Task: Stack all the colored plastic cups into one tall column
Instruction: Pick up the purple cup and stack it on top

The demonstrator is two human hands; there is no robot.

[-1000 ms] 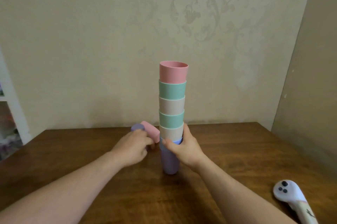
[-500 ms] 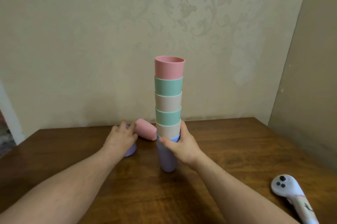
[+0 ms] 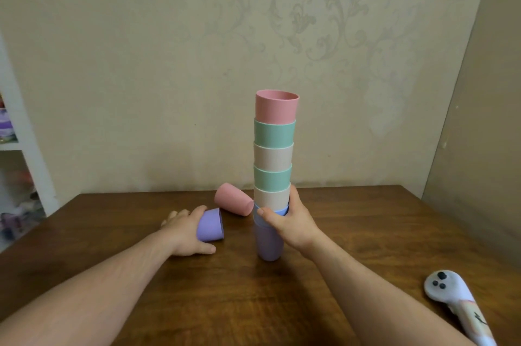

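Note:
A tall column of nested cups (image 3: 274,154) stands on the wooden table (image 3: 366,227): purple at the bottom, then blue, beige, green, beige, green, and pink on top. My right hand (image 3: 287,221) grips the column low down, around the blue and purple cups. My left hand (image 3: 186,228) holds a loose purple cup (image 3: 210,224) tipped on its side, left of the column. A loose pink cup (image 3: 234,199) lies on its side behind it, close to the column.
A white handheld controller (image 3: 456,306) lies at the table's front right. The wall runs along the table's far edge and right side. A white shelf unit (image 3: 17,154) with small items stands at the left.
My left hand has taken hold of the purple cup and tipped it onto its side, pulling it a little nearer. My right hand stays on the column.

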